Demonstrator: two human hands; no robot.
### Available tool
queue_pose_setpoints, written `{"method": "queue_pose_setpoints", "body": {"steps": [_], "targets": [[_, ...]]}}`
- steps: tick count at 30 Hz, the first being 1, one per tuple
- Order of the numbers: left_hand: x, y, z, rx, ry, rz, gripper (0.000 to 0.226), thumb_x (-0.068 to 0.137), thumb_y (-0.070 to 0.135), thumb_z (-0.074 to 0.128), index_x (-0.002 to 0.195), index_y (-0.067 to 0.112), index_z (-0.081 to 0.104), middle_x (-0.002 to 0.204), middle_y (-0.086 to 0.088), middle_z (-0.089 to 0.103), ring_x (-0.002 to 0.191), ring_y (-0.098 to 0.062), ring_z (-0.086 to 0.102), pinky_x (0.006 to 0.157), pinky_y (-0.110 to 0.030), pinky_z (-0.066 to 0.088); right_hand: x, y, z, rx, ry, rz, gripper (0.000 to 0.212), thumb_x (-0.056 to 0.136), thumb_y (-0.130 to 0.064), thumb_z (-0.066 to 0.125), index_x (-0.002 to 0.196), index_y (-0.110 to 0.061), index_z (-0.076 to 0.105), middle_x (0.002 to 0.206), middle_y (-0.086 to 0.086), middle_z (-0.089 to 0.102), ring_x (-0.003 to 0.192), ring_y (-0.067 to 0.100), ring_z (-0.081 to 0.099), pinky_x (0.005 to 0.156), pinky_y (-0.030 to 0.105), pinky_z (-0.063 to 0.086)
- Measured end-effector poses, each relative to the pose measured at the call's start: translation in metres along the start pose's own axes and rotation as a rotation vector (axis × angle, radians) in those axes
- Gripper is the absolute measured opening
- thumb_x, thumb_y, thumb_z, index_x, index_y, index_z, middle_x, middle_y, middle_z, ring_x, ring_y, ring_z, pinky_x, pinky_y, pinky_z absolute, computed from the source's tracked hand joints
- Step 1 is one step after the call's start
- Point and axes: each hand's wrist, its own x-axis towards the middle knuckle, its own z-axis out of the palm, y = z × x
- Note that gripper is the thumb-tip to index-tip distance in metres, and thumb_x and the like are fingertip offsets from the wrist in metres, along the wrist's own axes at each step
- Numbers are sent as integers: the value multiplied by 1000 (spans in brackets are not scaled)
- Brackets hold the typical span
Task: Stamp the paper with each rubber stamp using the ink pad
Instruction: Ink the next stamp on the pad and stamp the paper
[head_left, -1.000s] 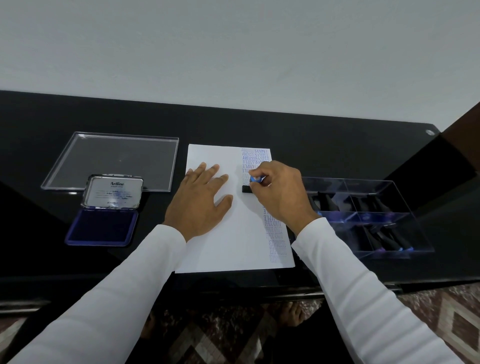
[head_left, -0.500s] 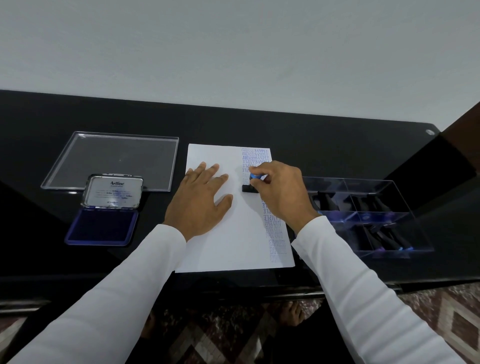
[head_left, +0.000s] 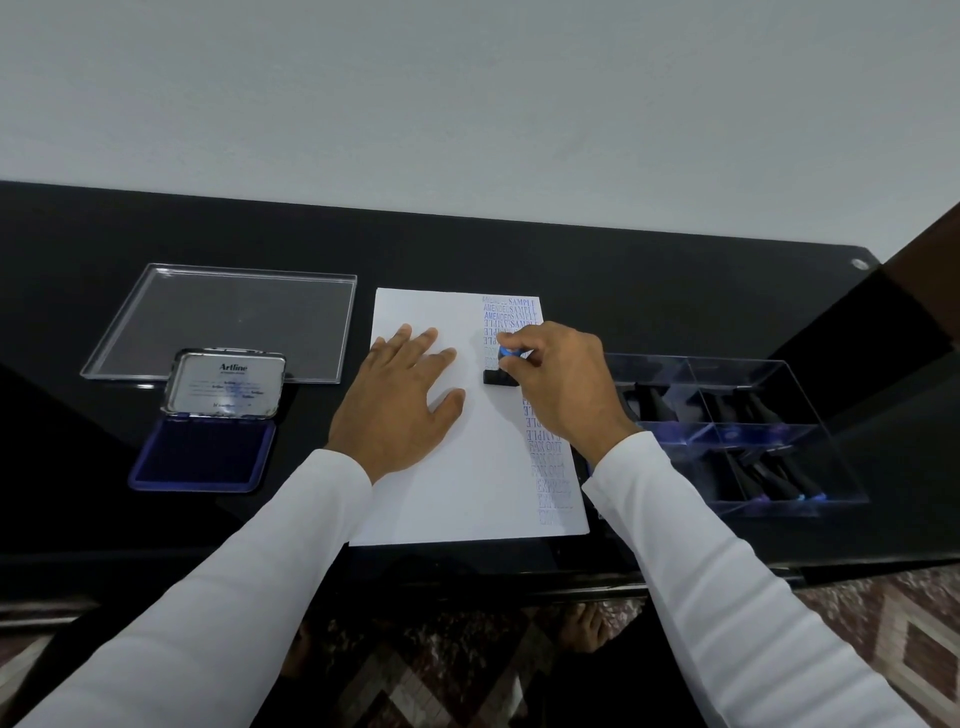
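While the right hand (head_left: 563, 387) pinched the rubber stamp (head_left: 500, 370) by its blue handle, the stamp's black base sat on the paper (head_left: 467, 483), in the upper right part of the sheet. The grip was closed: thumb and fingertips curled round the handle, which rose from the base toward the camera. The long axis of the base ran across the paper's width, parallel to the printed lines of text. Whether the base was pressed fully flat could not be determined.

The left hand (head_left: 400, 402) lay palm down on the paper, just left of the stamp, with its fingers straight and spread, pointing toward the paper's far edge. It held nothing.

A column of blue impressions (head_left: 548, 467) ran down the paper's right margin, from the far corner to the near corner, partly hidden by the right hand.

The paper lay on a black tabletop (head_left: 623, 260). Left of the paper, the ink pad (head_left: 205, 452) stood open with its lid (head_left: 226, 387) raised. Beyond the ink pad, also left of the paper, lay a clear flat tray (head_left: 228, 317). Right of the paper stood a clear compartment box (head_left: 727, 426) containing dark stamps.
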Motion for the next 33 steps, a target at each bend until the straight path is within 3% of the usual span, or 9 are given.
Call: {"method": "queue_pose_setpoints", "body": {"steps": [7, 11, 17, 24, 28, 30, 33], "targets": [[0, 0, 0, 2, 5, 0, 61, 101, 60, 38, 155, 32, 36, 168, 6, 19, 157, -18, 6, 122, -34, -3, 0, 0, 1, 3, -6, 23, 27, 92, -17, 69, 119, -18, 72, 116, -3, 70, 84, 5, 60, 82, 14, 48], [0, 0, 1, 1, 8, 2, 61, 101, 59, 39, 155, 31, 37, 168, 5, 19, 157, -19, 6, 122, -34, -2, -1, 3, 3, -5, 12, 9, 20, 89, -16, 73, 109, -18, 75, 107, -5, 71, 77, 4, 60, 70, -1, 38], [0, 0, 1, -1, 17, 3, 59, 101, 58, 40, 155, 31, 38, 168, 5, 20, 157, -18, 7, 121, -32, -3, 0, 3, 4, -2, 35, 6, 13, 88, -15, 73, 101, -16, 76, 103, -4, 72, 76, 7, 63, 67, -3, 38], [0, 0, 1, -10, 12, 3, 60, 101, 59, 40, 154, 32, 38, 168, 6, 20, 157, -18, 7, 123, -35, -1, -1, 1, 5, 32, 41, 23, 24, 91, -16, 71, 115, -17, 74, 114, -3, 71, 84, 8, 64, 86, 23, 55], [-1, 0, 1, -8, 15, 1, 59, 101, 58, 40, 155, 32, 38, 168, 6, 19, 157, -18, 6, 121, -33, -3, -1, 1, 6, 46, 54, 27, 24, 90, -14, 72, 114, -17, 74, 113, -2, 71, 84, 9, 64, 86, 30, 58], [0, 0, 1, -5, 9, -1, 60, 101, 59, 39, 155, 32, 37, 168, 6, 19, 157, -18, 6, 122, -34, -3, -1, 1, 7, 53, 54, 34, 22, 89, -15, 73, 111, -16, 75, 112, -3, 72, 84, 8, 64, 84, 27, 58], [0, 0, 1, -8, 16, 1, 60, 101, 58, 40, 155, 31, 38, 168, 5, 20, 157, -18, 6, 124, -35, -1, -1, 2, 7, 26, 46, 40, 18, 88, -16, 74, 105, -17, 76, 107, -4, 72, 81, 6, 62, 75, 6, 46]]}}
